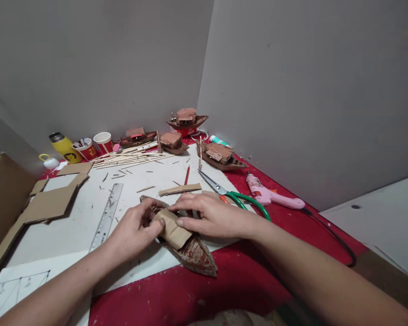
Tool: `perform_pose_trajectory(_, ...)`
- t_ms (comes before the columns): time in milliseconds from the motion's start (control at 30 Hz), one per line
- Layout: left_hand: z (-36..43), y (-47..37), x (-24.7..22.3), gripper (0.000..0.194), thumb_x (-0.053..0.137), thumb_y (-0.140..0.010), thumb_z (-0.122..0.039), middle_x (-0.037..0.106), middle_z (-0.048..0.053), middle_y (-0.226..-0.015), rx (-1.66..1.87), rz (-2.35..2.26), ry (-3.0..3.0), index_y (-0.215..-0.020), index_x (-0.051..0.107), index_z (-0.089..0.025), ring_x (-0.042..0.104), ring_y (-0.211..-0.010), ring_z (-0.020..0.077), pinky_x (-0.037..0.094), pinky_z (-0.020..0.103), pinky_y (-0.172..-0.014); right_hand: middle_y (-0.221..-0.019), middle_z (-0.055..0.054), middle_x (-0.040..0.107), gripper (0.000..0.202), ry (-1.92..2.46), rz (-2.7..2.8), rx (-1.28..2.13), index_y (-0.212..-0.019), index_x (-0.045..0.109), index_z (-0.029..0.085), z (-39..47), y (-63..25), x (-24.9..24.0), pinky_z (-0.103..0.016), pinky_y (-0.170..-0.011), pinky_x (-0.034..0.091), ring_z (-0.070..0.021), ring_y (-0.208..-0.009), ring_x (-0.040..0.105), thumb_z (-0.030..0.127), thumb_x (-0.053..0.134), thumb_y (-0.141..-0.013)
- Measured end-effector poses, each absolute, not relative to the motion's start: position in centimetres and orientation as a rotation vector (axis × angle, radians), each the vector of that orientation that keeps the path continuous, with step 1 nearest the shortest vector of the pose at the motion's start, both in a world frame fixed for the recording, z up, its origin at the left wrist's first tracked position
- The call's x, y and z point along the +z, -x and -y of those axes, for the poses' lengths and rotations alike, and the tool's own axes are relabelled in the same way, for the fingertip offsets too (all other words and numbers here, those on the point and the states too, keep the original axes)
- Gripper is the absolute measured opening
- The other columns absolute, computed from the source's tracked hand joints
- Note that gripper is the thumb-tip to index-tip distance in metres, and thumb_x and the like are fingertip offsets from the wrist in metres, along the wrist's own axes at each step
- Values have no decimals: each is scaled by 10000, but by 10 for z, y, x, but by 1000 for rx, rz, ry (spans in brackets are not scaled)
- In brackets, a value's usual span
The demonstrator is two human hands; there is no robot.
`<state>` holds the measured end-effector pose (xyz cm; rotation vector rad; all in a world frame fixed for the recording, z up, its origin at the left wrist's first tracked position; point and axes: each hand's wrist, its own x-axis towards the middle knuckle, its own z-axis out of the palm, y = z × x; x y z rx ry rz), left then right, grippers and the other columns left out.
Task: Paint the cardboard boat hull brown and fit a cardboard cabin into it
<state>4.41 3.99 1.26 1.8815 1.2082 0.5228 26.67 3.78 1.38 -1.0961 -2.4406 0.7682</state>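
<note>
A brown model boat [200, 257] lies slantwise on the white sheet, its pointed bow toward me. Bent across its middle is a tan cardboard piece [174, 230] with creases. My left hand [136, 226] grips the cardboard's left edge, thumb on top and fingers curled down by the hull. From the right, my right hand [211, 215] presses thumb and fingers on the opposite edge. The fingertips of both hands are partly hidden. Just beyond the right hand lie green-handled scissors [240, 195], a red pencil [187, 174] and a narrow cardboard strip [180, 189].
Finished model boats [221, 156] stand at the back, near wooden sticks [129, 156], paper cups [104, 141] and a yellow bottle [65, 147]. A pink glue gun [272, 197] with a black cord lies right. Left are a ruler [107, 215] and cardboard sheets [52, 201]. Grey walls enclose the table's back.
</note>
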Motion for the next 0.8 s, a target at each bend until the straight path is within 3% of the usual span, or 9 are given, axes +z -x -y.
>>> perform_pose_trajectory(367, -41, -44, -2, 399, 492, -783, -152, 727, 23, -913, 568, -1142, -1938, -1136, 675, -182, 648, -795, 178, 485, 268, -719, -994, -94, 639, 327, 1186, 2528, 676, -1230, 632, 157, -34, -259, 10, -354, -840, 495, -220, -925, 630, 240, 483, -951)
perform_pose_trajectory(567, -40, -44, -6, 389, 506, -779, -172, 739, 45, -941, 582, -1193, -1977, -1125, 682, -178, 653, -792, 191, 491, 279, -721, -1140, -113, 668, 322, 1214, 2469, 691, -1235, 594, 172, -35, -259, 8, -397, -925, 489, -242, -1053, 629, 257, 500, -939)
perform_pose_trajectory(800, -43, -34, 4, 419, 549, -810, -279, 669, 34, -795, 498, -1171, -1846, -1207, 589, -153, 574, -612, 157, 455, 253, -555, -1168, -109, 688, 328, 1228, 2474, 718, -1225, 589, 169, -36, -260, 5, -385, -918, 504, -242, -1063, 644, 304, 487, -944)
